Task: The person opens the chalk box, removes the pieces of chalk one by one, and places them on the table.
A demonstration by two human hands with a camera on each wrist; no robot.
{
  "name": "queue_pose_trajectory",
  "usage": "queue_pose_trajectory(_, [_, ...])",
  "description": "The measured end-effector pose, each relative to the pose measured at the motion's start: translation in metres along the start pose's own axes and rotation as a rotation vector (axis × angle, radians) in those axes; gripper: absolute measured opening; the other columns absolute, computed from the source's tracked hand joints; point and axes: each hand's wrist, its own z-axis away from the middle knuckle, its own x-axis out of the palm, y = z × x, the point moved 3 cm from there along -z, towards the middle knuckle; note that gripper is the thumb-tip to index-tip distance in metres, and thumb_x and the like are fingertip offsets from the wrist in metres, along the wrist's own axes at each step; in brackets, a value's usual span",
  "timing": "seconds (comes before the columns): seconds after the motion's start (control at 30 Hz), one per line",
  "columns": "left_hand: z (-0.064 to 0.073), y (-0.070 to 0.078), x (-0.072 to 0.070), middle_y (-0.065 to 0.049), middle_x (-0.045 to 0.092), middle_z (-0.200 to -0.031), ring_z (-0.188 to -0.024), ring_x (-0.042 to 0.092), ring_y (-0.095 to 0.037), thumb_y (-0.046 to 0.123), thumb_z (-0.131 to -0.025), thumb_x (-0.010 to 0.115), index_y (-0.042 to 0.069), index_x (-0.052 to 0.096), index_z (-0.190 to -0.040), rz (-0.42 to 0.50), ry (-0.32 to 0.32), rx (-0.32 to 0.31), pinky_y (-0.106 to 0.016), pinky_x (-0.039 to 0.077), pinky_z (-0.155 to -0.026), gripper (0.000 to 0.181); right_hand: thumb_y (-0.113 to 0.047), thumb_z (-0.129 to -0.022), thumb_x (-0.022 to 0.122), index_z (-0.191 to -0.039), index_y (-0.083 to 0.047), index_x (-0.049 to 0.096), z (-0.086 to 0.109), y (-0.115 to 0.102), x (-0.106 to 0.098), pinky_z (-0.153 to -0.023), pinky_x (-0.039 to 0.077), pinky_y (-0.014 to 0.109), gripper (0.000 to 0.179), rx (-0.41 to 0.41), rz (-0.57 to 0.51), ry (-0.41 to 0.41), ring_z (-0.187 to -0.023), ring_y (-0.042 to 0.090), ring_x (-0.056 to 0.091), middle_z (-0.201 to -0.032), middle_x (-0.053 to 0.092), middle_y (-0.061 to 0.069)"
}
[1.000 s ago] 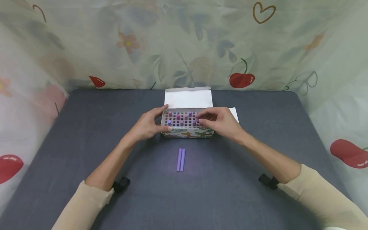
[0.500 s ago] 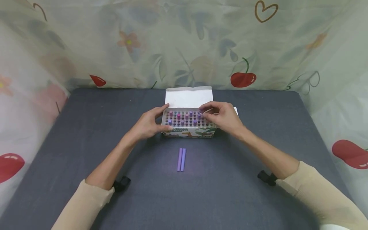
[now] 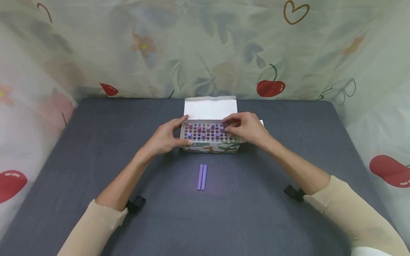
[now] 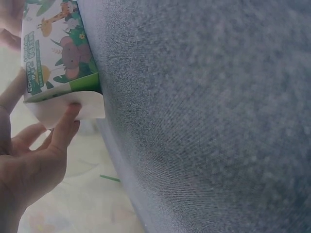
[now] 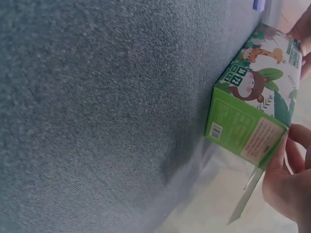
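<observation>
A white cardboard box (image 3: 209, 148) printed with animals holds a tray pierced with rows of holes. Pink and purple chalk sticks (image 3: 199, 129) stand spaced out in several of them. My left hand (image 3: 164, 139) grips the box's left end, thumb on the front rim and fingers behind. At the right half of the tray, my right hand (image 3: 249, 128) pinches a purple chalk stick, mostly hidden by the fingertips. From the right wrist view, the right hand (image 5: 287, 187) is at the upper edge of the green box end (image 5: 243, 131).
The white lid (image 3: 209, 108) stands raised behind the tray. A lilac chalk stick (image 3: 200, 177) and a violet chalk stick (image 3: 204, 177) lie side by side in front of the box. A patterned curtain (image 3: 198, 49) borders the dark grey tabletop (image 3: 144, 220).
My right hand has moved slightly back and to the right over the tray, uncovering a purple chalk stick standing there. The left hand keeps its hold on the box.
</observation>
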Motion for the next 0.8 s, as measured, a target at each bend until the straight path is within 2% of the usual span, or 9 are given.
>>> queue_pose_trajectory(0.2, [0.0, -0.001, 0.001, -0.015, 0.031, -0.159, -0.145, 0.033, -0.031, 0.027, -0.085, 0.081, 0.019, 0.025, -0.159, -0.009, -0.001, -0.005, -0.049, 0.035, -0.111, 0.093, -0.017, -0.089, 0.074, -0.111, -0.011, 0.077, -0.005, -0.003, 0.0, -0.076, 0.051, 0.034, 0.022, 0.017, 0.137, -0.058, -0.083, 0.014, 0.068, -0.093, 0.075, 0.001])
queue_pose_trajectory(0.37, [0.001, 0.0, 0.001, -0.014, 0.031, -0.159, -0.144, 0.033, -0.031, 0.028, -0.085, 0.081, 0.02, 0.025, -0.159, -0.011, 0.001, -0.006, -0.048, 0.035, -0.111, 0.093, -0.018, -0.089, 0.075, -0.112, -0.011, 0.078, -0.008, -0.004, 0.0, -0.075, 0.051, 0.034, 0.024, 0.008, 0.199, -0.089, -0.086, 0.015, 0.067, -0.099, 0.076, 0.002])
queue_pose_trajectory(0.6, [0.002, 0.001, 0.001, -0.015, 0.032, -0.158, -0.145, 0.032, -0.031, 0.026, -0.085, 0.082, 0.018, 0.025, -0.159, -0.011, 0.013, -0.003, -0.049, 0.035, -0.112, 0.094, -0.024, -0.087, 0.078, -0.114, -0.014, 0.078, -0.011, -0.007, 0.002, -0.072, 0.046, 0.032, 0.028, 0.009, 0.268, -0.084, -0.088, 0.017, 0.063, -0.106, 0.075, 0.006])
queue_pose_trajectory(0.8, [0.003, 0.001, 0.001, -0.014, 0.03, -0.16, -0.145, 0.032, -0.031, 0.025, -0.085, 0.081, 0.018, 0.025, -0.159, 0.012, 0.007, 0.001, -0.049, 0.039, -0.108, 0.093, -0.025, -0.087, 0.079, -0.11, -0.016, 0.079, -0.008, -0.007, 0.004, -0.061, 0.041, 0.03, 0.024, 0.015, 0.287, -0.053, -0.079, 0.016, 0.061, -0.103, 0.076, 0.006])
